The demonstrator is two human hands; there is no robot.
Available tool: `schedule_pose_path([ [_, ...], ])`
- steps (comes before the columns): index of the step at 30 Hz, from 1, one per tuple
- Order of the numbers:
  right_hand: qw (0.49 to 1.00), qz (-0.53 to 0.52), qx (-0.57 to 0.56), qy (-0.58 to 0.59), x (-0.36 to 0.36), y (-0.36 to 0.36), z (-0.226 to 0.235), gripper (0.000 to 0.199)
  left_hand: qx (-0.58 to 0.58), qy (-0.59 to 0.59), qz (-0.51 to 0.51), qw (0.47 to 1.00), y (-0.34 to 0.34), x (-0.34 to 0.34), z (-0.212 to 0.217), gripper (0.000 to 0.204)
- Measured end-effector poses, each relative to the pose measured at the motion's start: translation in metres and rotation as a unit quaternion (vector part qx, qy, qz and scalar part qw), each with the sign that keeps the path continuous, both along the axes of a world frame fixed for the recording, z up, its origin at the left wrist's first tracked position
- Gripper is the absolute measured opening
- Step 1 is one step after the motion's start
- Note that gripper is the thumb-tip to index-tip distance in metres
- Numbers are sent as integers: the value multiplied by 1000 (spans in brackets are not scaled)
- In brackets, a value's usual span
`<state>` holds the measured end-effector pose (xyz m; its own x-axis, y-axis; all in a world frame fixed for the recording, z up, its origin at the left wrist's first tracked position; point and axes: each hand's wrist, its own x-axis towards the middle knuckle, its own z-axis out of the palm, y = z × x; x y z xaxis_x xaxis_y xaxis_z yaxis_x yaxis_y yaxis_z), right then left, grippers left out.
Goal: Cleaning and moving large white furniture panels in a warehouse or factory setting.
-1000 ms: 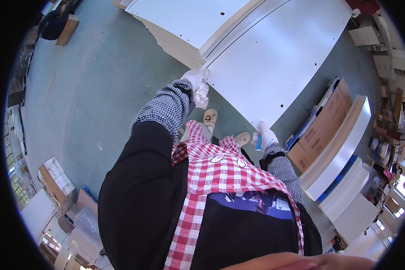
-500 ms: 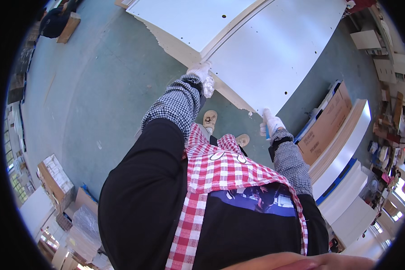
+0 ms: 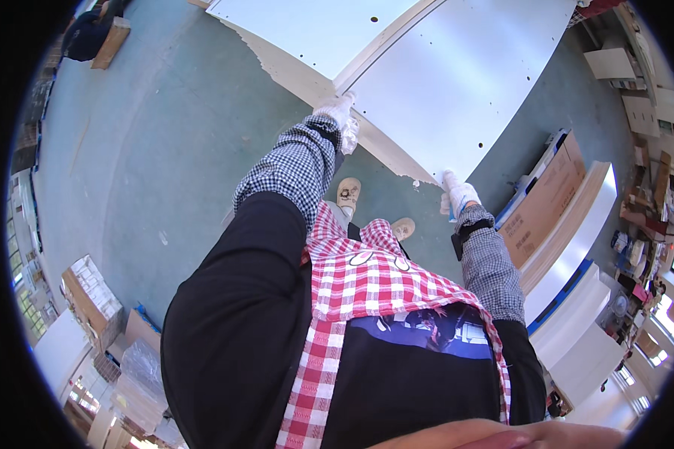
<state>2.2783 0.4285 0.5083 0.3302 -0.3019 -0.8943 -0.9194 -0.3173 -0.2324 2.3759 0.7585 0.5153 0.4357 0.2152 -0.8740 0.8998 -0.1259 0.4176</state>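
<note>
A large white panel (image 3: pixel 449 82) with small dark holes stretches ahead of me. My gloved left hand (image 3: pixel 337 112) is closed on its near left corner, beside the seam with a second white panel (image 3: pixel 314 37). A crumpled white bit (image 3: pixel 350 139), perhaps loose glove fabric, shows beside this hand. My gloved right hand (image 3: pixel 458 193) grips the near right corner, thumb on top; its other fingers are partly hidden. Something blue shows at its palm side. Under the panels a pale torn-edged sheet (image 3: pixel 288 73) sticks out.
To the right lean a brown cardboard box (image 3: pixel 543 196) and stacked boards (image 3: pixel 573 224). Behind left are a carton (image 3: pixel 90 292) and a plastic-wrapped stack (image 3: pixel 142 374). A person in dark clothing (image 3: pixel 86 36) is at the far left; a red sleeve (image 3: pixel 599 7) shows beyond the panel.
The panels and my right hand have shifted slightly away from me, the right hand also a little to the right. Both hands keep their hold; part of the shift is my view moving.
</note>
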Motion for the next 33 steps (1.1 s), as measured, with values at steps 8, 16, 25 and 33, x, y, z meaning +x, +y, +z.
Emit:
schedule_pose_path([
  [8,999,37,-10,21,7,-10,-1,62,44,-35,-129,990,11,12,-61,70],
  [16,999,48,-8,-3,-7,-31,-6,52,-77,68,-33,994,-20,2,-59,66],
  [25,990,136,42,-15,-32,-44,17,48,-94,164,4,982,-28,-16,-28,69],
  [33,999,29,10,13,-183,-105,17,49,-22,33,-194,980,30,-132,-57,52],
])
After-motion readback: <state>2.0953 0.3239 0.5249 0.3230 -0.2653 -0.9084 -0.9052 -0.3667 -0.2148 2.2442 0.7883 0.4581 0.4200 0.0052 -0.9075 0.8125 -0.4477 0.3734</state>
